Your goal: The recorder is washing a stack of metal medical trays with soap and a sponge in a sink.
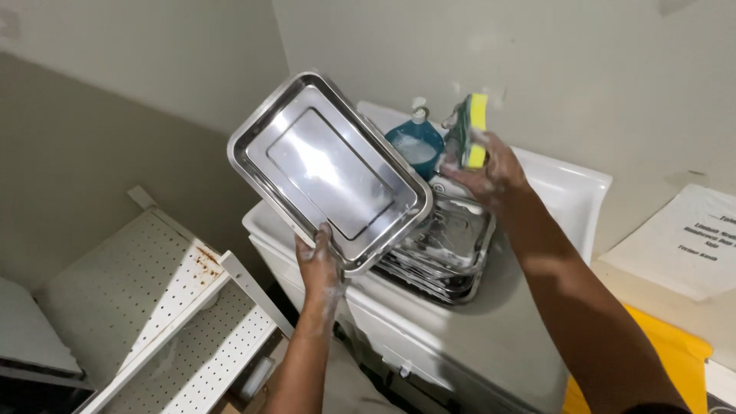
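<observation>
Beige walls, corner utility sink (567,188) in white, centre-right of frame. Steel tray (330,170) held up in the air, upper centre, empty, inside face toward camera, glare on the flat bottom. Long axis runs diagonal, upper left to lower right; tilted steeply. Left hand (322,264) sits below it, gripping the lower long rim, thumb on the inside lip, suds on the fingers. Right hand (491,172) is right of the tray, clear of it, closed around a yellow-green sponge (473,130) held on edge, soapy. Sink holds a stack of steel trays (448,253), wet and sudsy, partly behind the raised tray. Teal soap bottle (416,142) with pump stands on the sink ledge between tray and sponge. Lower left: white perforated shelf panels (165,307), one rust patch. Right edge: paper sheet (690,241) over a yellow envelope (675,356).
</observation>
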